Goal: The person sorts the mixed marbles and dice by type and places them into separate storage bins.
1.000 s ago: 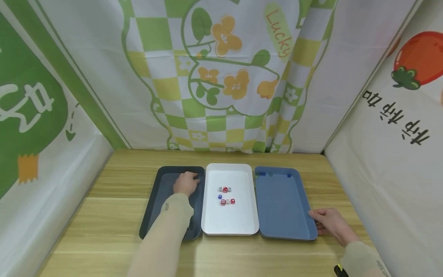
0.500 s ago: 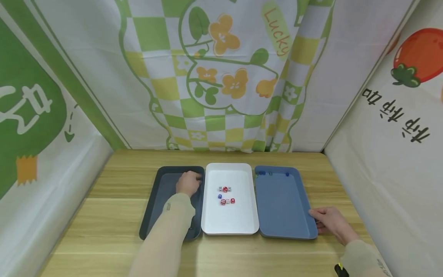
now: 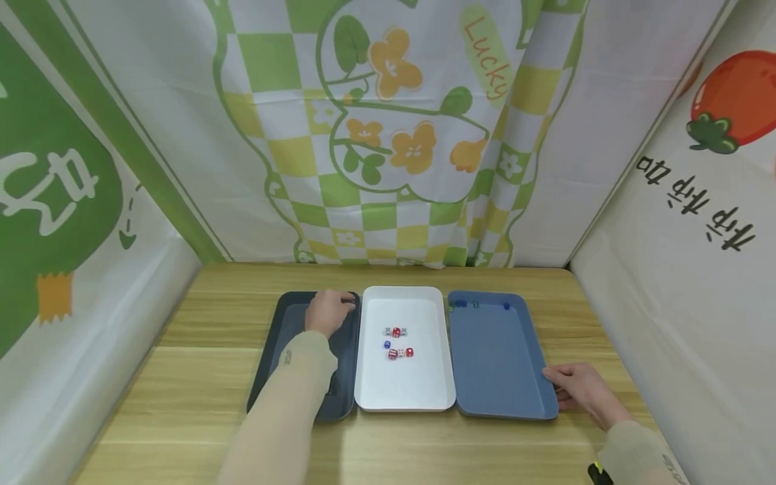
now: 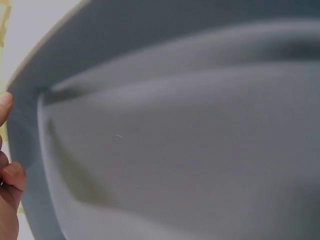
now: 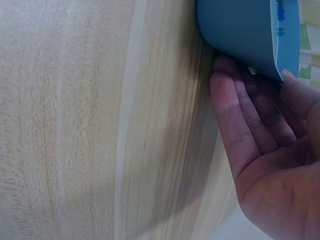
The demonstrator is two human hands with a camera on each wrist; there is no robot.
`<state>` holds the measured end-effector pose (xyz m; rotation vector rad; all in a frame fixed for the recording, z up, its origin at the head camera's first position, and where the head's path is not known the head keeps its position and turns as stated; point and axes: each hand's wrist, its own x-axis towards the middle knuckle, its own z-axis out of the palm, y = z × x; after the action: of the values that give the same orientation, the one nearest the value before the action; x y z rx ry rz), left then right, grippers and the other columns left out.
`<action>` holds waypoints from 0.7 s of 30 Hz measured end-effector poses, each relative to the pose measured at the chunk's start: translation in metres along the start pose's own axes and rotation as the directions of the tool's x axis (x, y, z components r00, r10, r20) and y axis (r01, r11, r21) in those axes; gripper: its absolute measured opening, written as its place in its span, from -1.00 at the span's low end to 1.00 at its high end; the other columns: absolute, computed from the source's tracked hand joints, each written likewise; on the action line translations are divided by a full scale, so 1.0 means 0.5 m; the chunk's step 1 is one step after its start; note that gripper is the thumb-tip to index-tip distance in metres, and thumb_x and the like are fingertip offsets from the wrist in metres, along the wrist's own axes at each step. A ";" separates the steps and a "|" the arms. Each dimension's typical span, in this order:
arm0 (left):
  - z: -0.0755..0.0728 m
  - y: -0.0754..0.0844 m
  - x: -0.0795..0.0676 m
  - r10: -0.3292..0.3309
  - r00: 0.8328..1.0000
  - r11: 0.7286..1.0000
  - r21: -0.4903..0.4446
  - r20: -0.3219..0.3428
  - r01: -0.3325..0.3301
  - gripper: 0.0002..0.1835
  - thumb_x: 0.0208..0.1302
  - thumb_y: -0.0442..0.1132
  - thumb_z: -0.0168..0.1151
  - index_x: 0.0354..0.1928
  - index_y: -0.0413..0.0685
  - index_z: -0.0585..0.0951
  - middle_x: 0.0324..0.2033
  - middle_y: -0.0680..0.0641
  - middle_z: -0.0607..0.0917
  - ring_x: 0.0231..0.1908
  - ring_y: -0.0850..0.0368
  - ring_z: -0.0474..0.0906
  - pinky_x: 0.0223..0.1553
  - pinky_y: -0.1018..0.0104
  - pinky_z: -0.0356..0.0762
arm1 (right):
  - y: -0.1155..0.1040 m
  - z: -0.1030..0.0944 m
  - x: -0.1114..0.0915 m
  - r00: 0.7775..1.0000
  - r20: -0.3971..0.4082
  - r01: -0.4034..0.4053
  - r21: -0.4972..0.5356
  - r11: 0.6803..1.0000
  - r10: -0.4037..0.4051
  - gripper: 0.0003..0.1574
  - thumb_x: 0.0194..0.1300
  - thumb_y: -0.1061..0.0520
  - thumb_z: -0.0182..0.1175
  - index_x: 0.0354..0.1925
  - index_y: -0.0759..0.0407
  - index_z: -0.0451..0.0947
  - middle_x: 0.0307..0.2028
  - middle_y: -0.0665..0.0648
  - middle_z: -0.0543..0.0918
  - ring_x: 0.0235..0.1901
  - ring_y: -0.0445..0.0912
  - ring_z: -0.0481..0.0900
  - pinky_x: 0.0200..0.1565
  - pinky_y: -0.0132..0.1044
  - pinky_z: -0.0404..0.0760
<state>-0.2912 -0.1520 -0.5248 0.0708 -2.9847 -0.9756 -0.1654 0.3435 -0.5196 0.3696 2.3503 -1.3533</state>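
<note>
In the head view, my left hand [image 3: 329, 312] is at the far right corner of the dark grey tray [image 3: 344, 397], fingers near its rim. In the left wrist view a thumb and bent fingers [image 4: 13, 175] show at the left edge; whether they pinch anything is hidden. My right hand [image 3: 580, 391] holds the blue tray [image 3: 503, 364] at its right side, thumb [image 5: 295, 95] on the rim and fingers beneath. Several small blue and green glass beads [image 3: 461, 304] lie along that tray's far wall. Between them, the white tray [image 3: 403, 391] holds red, white and blue dice [image 3: 397, 332].
The three trays stand side by side on a wooden table [image 3: 170, 377]. A printed curtain [image 3: 394, 222] hangs behind the table's far edge, with white printed sheets on both sides. A small black object [image 3: 599, 473] sits by the right sleeve.
My left hand has shifted slightly up and away, towards the far rim of the dark grey tray. My right hand keeps its hold on the blue tray. The dice stay put.
</note>
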 end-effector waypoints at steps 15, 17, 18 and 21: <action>0.055 0.175 0.010 0.212 0.972 0.976 -0.077 0.100 -0.204 -0.75 0.38 -0.13 0.36 0.04 0.04 0.79 0.01 -0.01 0.79 0.01 -0.02 0.69 0.00 0.06 0.63 | -0.002 0.000 0.001 1.000 -0.006 0.001 -0.004 1.000 -0.001 -0.35 0.55 0.04 0.14 0.25 0.63 0.41 -0.35 0.13 0.75 -0.36 -0.07 0.71 -0.28 -0.16 0.75; 0.068 0.199 0.005 0.249 0.961 0.968 -0.075 0.119 -0.241 -0.74 0.39 -0.13 0.35 0.05 0.03 0.78 0.01 -0.01 0.79 0.02 -0.02 0.70 0.01 0.06 0.63 | -0.004 0.000 0.000 1.000 -0.008 -0.008 0.000 1.000 0.008 -0.35 0.54 0.04 0.15 0.25 0.62 0.42 -0.34 0.13 0.75 -0.37 -0.07 0.72 -0.27 -0.16 0.75; 0.075 0.210 0.003 0.265 0.955 0.964 -0.074 0.131 -0.257 -0.74 0.39 -0.13 0.35 0.05 0.02 0.78 0.01 -0.01 0.79 0.02 -0.02 0.70 0.01 0.07 0.63 | -0.005 0.001 -0.001 1.000 -0.007 -0.011 -0.001 1.000 0.011 -0.35 0.54 0.04 0.14 0.25 0.62 0.42 -0.34 0.13 0.74 -0.37 -0.07 0.72 -0.27 -0.16 0.76; 0.098 0.241 -0.004 0.292 0.942 0.956 -0.057 0.164 -0.287 -0.76 0.40 -0.12 0.34 0.04 0.06 0.79 0.01 0.02 0.78 0.03 0.02 0.70 -0.02 0.12 0.64 | -0.007 0.001 -0.003 1.000 0.002 -0.019 -0.003 1.000 0.019 -0.36 0.54 0.04 0.14 0.25 0.61 0.43 -0.33 0.15 0.74 -0.36 -0.06 0.71 -0.26 -0.16 0.76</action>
<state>-0.2953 -0.0257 -0.4932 -0.4634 -3.0040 -1.0385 -0.1654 0.3414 -0.5166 0.3883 2.3409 -1.3410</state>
